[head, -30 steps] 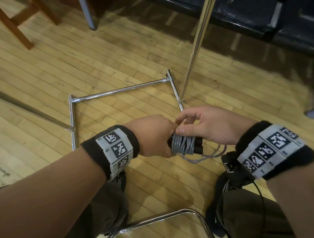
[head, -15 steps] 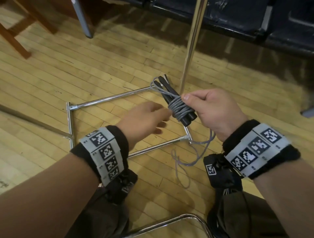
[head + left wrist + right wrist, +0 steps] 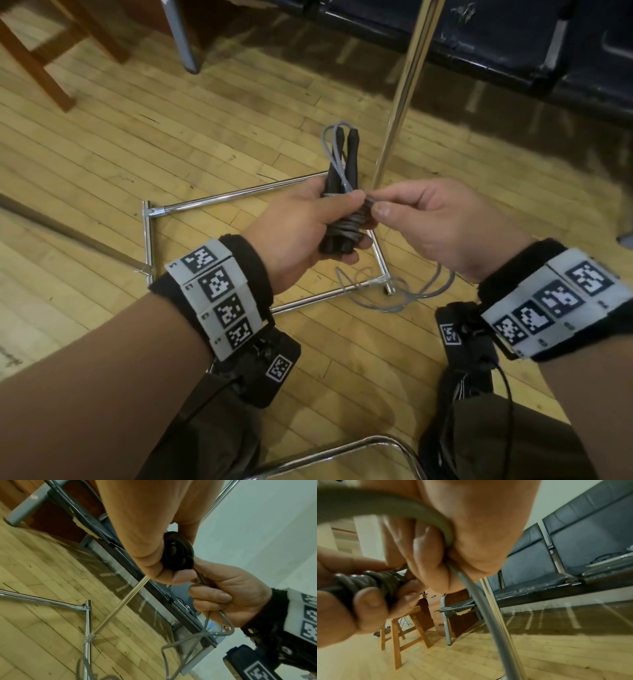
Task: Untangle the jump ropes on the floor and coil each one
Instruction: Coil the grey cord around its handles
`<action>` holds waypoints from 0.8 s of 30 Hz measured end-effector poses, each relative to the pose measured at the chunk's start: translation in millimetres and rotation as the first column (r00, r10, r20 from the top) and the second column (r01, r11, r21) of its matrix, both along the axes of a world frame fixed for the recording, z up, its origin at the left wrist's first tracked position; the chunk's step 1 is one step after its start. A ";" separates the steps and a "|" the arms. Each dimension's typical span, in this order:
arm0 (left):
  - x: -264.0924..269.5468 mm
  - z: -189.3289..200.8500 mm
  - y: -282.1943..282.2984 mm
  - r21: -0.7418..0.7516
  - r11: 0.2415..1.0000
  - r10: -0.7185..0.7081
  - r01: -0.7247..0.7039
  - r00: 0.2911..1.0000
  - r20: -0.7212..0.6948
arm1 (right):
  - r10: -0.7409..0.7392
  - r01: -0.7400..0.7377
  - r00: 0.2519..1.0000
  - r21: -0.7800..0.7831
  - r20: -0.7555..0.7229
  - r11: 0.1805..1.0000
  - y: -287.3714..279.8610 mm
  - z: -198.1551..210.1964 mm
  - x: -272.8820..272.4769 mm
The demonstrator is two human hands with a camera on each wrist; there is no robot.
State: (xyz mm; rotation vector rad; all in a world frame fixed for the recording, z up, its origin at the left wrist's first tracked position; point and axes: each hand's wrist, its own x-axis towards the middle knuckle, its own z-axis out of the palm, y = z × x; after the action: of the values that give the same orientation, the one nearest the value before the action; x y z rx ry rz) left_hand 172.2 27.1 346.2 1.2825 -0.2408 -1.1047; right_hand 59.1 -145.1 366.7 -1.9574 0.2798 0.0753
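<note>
A grey jump rope with two black handles (image 3: 342, 161) is bundled, its cord wound in several turns around the handles (image 3: 346, 228). My left hand (image 3: 318, 226) grips this bundle around the middle, handles pointing away from me. My right hand (image 3: 421, 219) pinches the grey cord at the bundle, its other fingers curled around the cord. The loose cord tail (image 3: 394, 298) hangs from my right hand to the floor. In the left wrist view the handle butts (image 3: 178, 553) show in my left fist. The right wrist view shows the wound turns (image 3: 373, 582) and the cord (image 3: 488, 622) leaving my right palm.
A chrome stand base (image 3: 239, 195) forms a rectangle on the wooden floor under my hands, with an upright chrome pole (image 3: 400, 99) just right of the handles. Dark seats (image 3: 513, 41) line the back. A wooden stool (image 3: 44, 65) stands far left. A chrome chair rail (image 3: 342, 452) is near my knees.
The bundle passed from my right hand into my left, which now grips it. My right hand moved to pinch the cord at the bundle. The handles turned to point away.
</note>
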 end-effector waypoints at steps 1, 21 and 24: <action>-0.2 -0.6 0.3 0.001 1.000 0.003 -0.003 1.000 -0.003 | 0.013 -0.013 1.000 0.007 -0.016 1.000 -1.8 2.6 -0.4; -20.5 4.1 9.5 0.574 0.454 -0.886 0.681 0.410 0.215 | 0.035 -0.192 0.908 -0.338 -0.418 0.921 -20.0 -18.3 -9.1; -30.8 -5.4 3.0 0.768 0.351 -0.926 0.536 0.322 0.198 | 0.059 -0.188 0.935 -0.346 -0.350 0.919 2.4 -11.5 -3.0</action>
State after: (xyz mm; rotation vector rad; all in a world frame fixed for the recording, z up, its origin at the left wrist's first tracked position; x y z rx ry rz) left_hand 141.4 30.1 340.8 2.2201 -1.2746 -1.6229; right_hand 56.1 -142.7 355.3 -2.3428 0.4143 0.4733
